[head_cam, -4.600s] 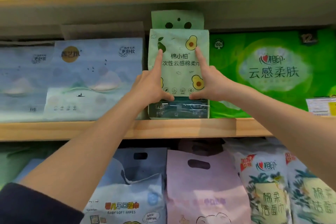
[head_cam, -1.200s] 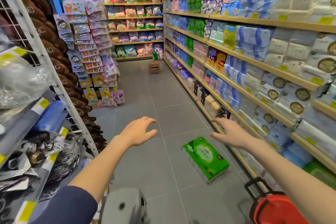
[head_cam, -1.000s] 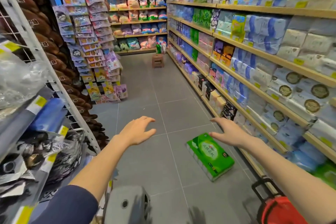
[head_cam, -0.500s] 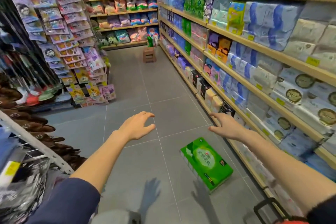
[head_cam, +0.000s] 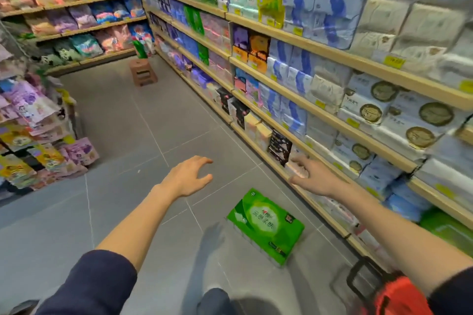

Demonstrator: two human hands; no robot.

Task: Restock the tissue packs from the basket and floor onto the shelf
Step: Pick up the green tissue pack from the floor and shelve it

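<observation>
The green pack (head_cam: 266, 225) lies flat on the grey tiled floor (head_cam: 128, 123), close to the foot of the shelf (head_cam: 320, 41) on the right side of the aisle. Both hands hover above it, not touching it. The left hand (head_cam: 188, 176) hangs to the pack's upper left, palm down, fingers (head_cam: 202, 161) spread and slightly curled, holding nothing. The right hand (head_cam: 316, 179) is above the pack's far right corner, near the lowest shelf edge, fingers spread open and empty. Shadows of the 2 hands fall on the tiles beside the pack's near left edge.

A red basket (head_cam: 394, 294) with a black handle sits at the frame's bottom right corner, near the shelf base. Shelves of blue, white and green tissue packs run along the right; a brown stool (head_cam: 142, 71) stands at the aisle's far end.
</observation>
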